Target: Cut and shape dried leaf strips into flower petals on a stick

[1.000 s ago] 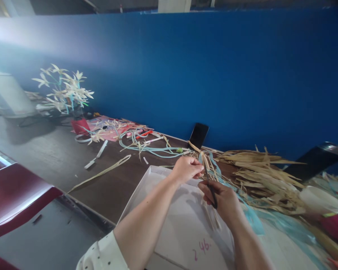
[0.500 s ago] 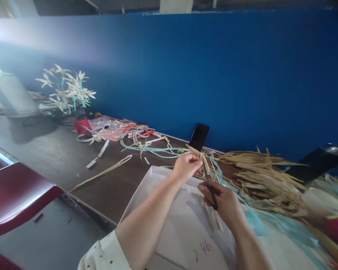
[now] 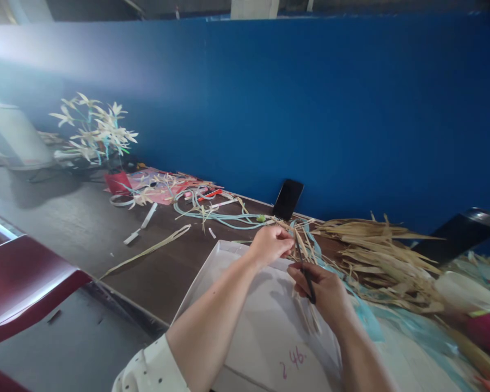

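Observation:
My left hand [image 3: 271,243] is closed in a pinch on a pale dried husk piece [image 3: 286,226], most of it hidden by the fingers. My right hand [image 3: 322,286] is wrapped round black-handled scissors [image 3: 310,287]. Their blades point up and away, close beside the left fingertips; the blur hides whether they touch the husk. Below both hands lies a white paper-covered board or box lid [image 3: 257,321] with pink handwriting. Thin husk strips lie on it under my right hand, and more loose strips lie just beyond my fingers.
A phone [image 3: 288,198] leans against the blue partition [image 3: 310,109]. Dried husks [image 3: 384,250] are heaped at right beside a dark bottle [image 3: 459,234]. Pale blue tubing [image 3: 216,218] lies on the dark table. Husk flowers [image 3: 102,128] stand at back left; a maroon chair [image 3: 28,283] is at left.
The pointed husk end that stuck up to the left above my left hand now sits lower and shows less. Both hands have hardly moved.

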Demonstrator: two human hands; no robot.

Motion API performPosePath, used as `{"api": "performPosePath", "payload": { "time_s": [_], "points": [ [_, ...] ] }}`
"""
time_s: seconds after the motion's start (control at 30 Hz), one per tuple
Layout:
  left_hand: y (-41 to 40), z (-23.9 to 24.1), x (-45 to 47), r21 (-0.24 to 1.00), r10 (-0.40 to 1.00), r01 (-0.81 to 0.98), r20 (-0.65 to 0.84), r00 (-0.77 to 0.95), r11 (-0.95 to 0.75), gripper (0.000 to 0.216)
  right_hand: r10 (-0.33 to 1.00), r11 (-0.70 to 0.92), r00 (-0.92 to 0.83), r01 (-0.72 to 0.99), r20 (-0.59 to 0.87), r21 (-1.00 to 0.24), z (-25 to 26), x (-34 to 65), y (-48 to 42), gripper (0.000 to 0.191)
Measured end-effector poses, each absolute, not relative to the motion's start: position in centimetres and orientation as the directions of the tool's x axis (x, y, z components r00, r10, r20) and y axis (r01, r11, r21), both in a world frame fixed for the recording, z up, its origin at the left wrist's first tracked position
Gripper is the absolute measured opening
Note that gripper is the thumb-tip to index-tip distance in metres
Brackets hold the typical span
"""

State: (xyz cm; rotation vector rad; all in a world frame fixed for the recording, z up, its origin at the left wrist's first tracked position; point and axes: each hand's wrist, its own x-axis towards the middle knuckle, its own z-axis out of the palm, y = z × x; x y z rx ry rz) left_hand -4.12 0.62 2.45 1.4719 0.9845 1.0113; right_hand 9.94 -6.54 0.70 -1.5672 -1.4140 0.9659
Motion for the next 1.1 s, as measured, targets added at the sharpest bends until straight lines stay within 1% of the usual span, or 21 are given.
{"api": "performPosePath", "payload": {
  "time_s": [0.27,0.47,0.53,0.7,0.87,1.0,1.1],
  "points": [
    [0.95,1.93,-4.4,0.962,0.942,0.178,0.146,0.301,-0.206,0.019,0.998,-0.046,0.063,0.406,-0.022,-0.913,0.41,10.17,-6.5,0.036],
    [1.07,2.05,-4.23,0.975,0.954,0.109,0.159,0.255,-0.191,0.021,0.998,-0.045,0.057,0.431,-0.022,-0.901,0.82,9.96,-6.65,0.037],
    [1.09,2.0,-4.2,0.973,0.952,0.11,0.17,0.254,-0.203,0.021,0.998,-0.047,0.053,0.437,-0.027,-0.898,0.91,9.94,-6.67,0.037],
    [1.18,1.62,-4.2,0.948,0.943,0.191,0.2,0.267,-0.255,0.02,0.998,-0.058,0.045,0.43,-0.042,-0.901,0.89,9.97,-6.64,0.04],
    [1.19,1.63,-4.45,0.918,0.924,0.251,0.223,0.311,-0.306,0.017,0.999,-0.046,0.044,0.423,-0.03,-0.905,0.67,10.07,-6.58,0.039],
    [1.1,2.03,-4.83,0.893,0.924,0.307,0.235,0.303,-0.328,0.017,0.998,-0.063,0.04,0.437,-0.05,-0.897,0.41,10.23,-6.48,0.039],
    [1.08,2.17,-5.01,0.873,0.919,0.339,0.248,0.307,-0.349,0.016,0.999,-0.045,0.023,0.451,-0.039,-0.891,0.09,10.4,-6.39,0.038]
  ]
}}
